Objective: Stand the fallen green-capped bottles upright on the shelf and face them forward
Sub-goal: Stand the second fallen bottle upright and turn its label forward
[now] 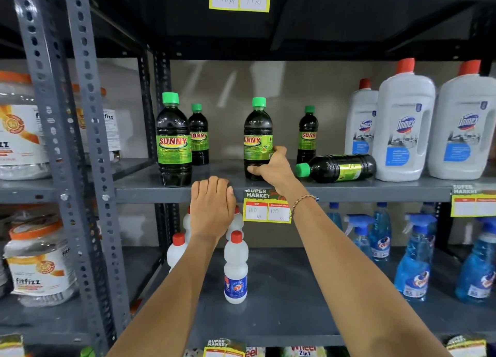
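Grey painted steel forms the shelf (220, 193), and our left hand (213, 206) rests curled over its front lip, holding nothing. Our right hand (271, 166) has its grip closed around the lower part of an upright green-capped bottle (257, 131), smooth dark plastic with a glossy green label turned partly left. Just right of it one fallen bottle (336, 168) lies on its side, cap toward us, near the white jugs (404, 125). Bare shelf shows between the held bottle and the front-left bottle (173, 142); two more bottles (198, 135) stand upright farther back.
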A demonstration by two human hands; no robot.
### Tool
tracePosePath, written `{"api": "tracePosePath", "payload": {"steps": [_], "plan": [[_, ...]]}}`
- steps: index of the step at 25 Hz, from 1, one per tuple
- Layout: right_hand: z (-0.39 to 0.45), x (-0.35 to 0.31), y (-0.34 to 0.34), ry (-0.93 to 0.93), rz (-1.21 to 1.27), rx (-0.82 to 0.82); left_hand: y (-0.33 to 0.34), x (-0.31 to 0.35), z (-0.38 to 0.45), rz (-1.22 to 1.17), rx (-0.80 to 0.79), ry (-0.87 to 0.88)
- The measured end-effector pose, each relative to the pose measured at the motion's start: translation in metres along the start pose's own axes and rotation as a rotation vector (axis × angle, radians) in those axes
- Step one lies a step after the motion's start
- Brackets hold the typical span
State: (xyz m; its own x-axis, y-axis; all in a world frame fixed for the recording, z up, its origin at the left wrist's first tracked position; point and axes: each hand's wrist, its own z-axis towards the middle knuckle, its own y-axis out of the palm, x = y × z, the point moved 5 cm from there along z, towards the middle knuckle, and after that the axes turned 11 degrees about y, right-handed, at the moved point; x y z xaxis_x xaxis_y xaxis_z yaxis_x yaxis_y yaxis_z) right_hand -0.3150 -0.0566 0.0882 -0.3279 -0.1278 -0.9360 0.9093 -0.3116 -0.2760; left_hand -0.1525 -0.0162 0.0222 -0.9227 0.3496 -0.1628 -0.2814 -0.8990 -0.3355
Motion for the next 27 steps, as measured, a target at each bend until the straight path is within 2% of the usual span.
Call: {"api": "tracePosePath", "payload": {"steps": [3, 6, 8, 11, 18, 24, 27], "plan": [[-0.002, 0.0, 0.001, 0.09, 0.092, -0.142, -0.001, 0.0, 0.0, -0.013, 0.0, 0.004], [0.001, -0.001, 0.0, 0.114, 0.11, -0.189, -0.002, -0.001, 0.0, -0.033, 0.001, 0.006], [0.0, -0.001, 0.002, 0.104, 0.037, -0.126, -0.002, -0.001, -0.001, -0.027, 0.009, 0.011], [-0.007, -0.003, -0.004, 0.038, -0.044, 0.087, -0.002, -0.001, 0.0, -0.015, 0.008, 0.004], [-0.008, -0.002, -0.004, 0.056, -0.024, -0.005, -0.001, 0.0, 0.0, -0.015, -0.009, 0.009], [-0.023, -0.01, -0.007, -0.051, -0.082, 0.12, -0.002, -0.001, 0.0, -0.024, -0.023, -0.003], [-0.024, -0.01, -0.007, -0.056, -0.075, 0.128, -0.002, -0.001, -0.001, -0.023, -0.011, 0.005]]}}
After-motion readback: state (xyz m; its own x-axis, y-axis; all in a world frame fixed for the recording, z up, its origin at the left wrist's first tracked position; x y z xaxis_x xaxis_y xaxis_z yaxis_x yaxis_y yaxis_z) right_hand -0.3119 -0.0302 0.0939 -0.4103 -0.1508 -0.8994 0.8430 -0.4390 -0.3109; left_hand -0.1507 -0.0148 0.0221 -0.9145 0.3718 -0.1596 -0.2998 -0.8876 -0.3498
